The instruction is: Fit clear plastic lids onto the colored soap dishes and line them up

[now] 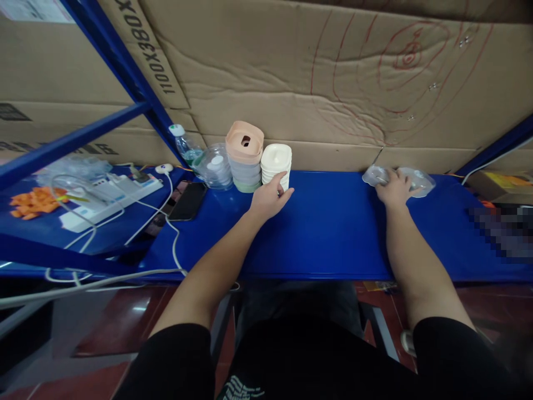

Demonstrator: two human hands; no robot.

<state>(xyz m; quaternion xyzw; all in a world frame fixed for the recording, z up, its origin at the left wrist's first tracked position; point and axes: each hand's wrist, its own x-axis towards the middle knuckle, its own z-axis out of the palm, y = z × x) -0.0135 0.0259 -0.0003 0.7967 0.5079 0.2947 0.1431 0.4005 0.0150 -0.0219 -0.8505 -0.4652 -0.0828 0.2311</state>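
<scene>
My left hand [270,200] is at the front of a stack of cream square lids [276,158]. Its index finger reaches along the stack's lower side, with the thumb held apart below. Left of that stands a taller stack of square plastic pieces [245,145], peach on top, then whitish, green at the bottom. Farther right, my right hand [393,188] lies palm down with spread fingers, on clear crumpled plastic pieces [420,181] by the cardboard wall. Its fingertips are partly hidden, and I cannot make out anything small between them.
The blue tabletop [325,233] runs below a cardboard wall [266,78]. Clear round containers [219,166], a bottle [185,145] and a black phone [188,200] are at left. White cables trail past a power strip [112,203] and orange pieces [35,201]. A blue frame post slants at left.
</scene>
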